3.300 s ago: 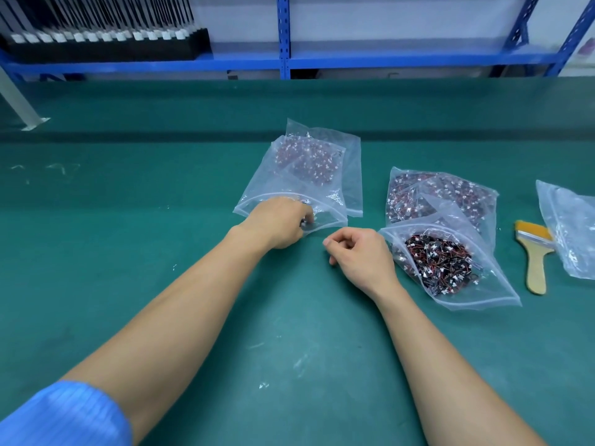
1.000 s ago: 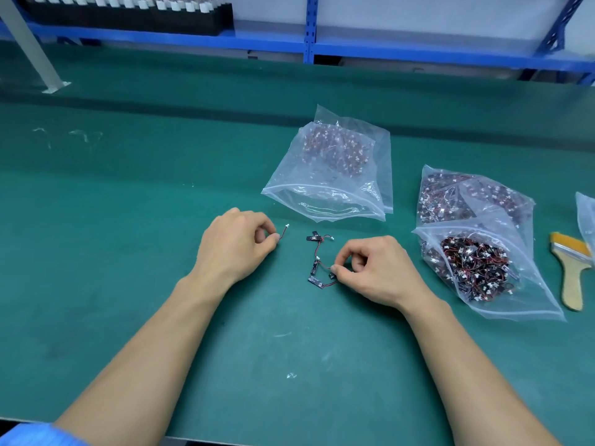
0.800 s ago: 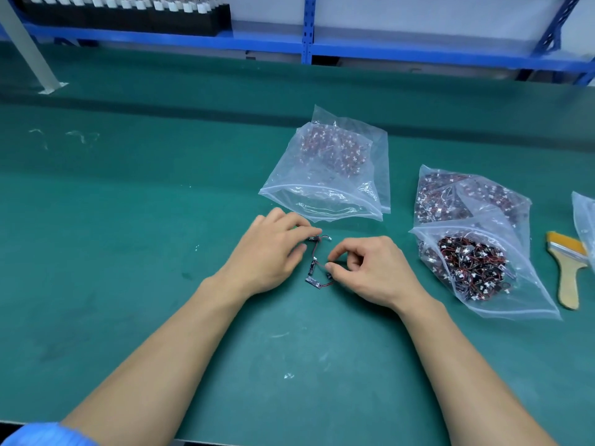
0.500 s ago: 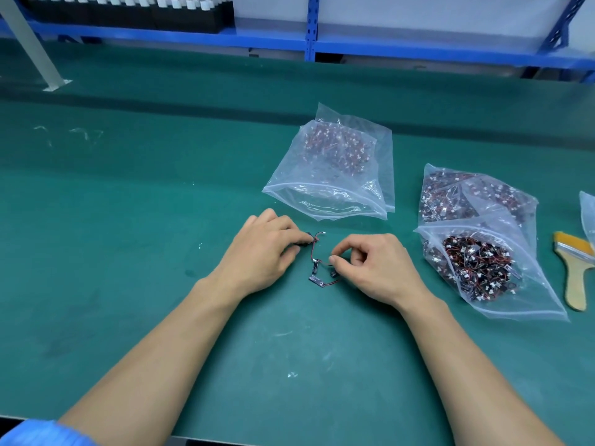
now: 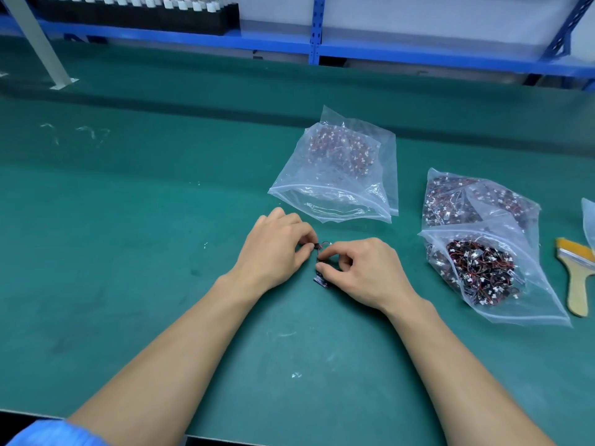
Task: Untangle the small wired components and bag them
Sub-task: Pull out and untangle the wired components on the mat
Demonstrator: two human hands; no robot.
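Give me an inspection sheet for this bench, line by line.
Surface: green mat, scuffed with pale marks.
Job's things: wired components between the hands; open bag beyond them; full bag at right, second bag behind it.
Clutter: brush at right edge.
Hands: left hand and right hand both pinch the wired components.
Cables: thin red and black leads on the components only.
Surroundings: blue shelving, black tray of white-tipped parts.

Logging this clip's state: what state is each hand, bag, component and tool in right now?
left hand: pinching one end of the wired components
right hand: pinching their wire
wired components: bunched on the table, between both hands
middle bag: flat, mouth open toward the person
front right bag: full, mouth appears open
rear right bag: filled, seal unclear
paintbrush: lying flat, untouched
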